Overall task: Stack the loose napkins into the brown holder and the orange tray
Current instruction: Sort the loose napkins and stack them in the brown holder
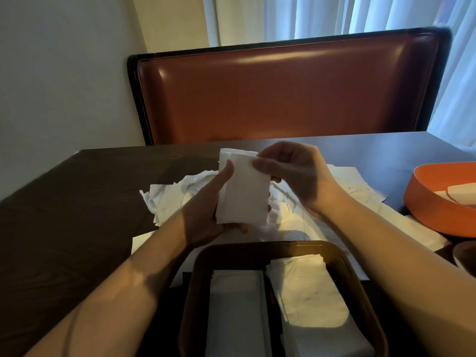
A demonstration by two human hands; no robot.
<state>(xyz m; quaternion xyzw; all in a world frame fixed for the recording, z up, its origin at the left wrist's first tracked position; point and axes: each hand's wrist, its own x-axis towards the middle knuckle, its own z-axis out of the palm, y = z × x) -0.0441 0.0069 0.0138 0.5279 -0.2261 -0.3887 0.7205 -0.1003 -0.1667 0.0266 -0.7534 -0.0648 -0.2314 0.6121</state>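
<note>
A person's two bare hands lift a small stack of folded white paper napkins above a dark wood-grain bench. The left hand cradles the stack from below and the side, its thumb laid flat along the stack's left edge and fingers curled underneath, while the right hand pinches the upper right corner between thumb and fingertips. The napkins are soft, matte rectangles, their edges slightly out of line. Beneath the hands a loose heap of napkins sprawls across the bench, crumpled in places. Nearest the camera sits the brown holder, a glossy rounded-corner rectangle holding two side-by-side rows of napkins (the right row catches a patch of warm light). At the right edge stands the orange tray, smooth and curved-walled, with a few napkins inside. Behind the bench rises a reddish-brown leather-look seat back with a dark frame, and pale curtains hang beyond it.
</note>
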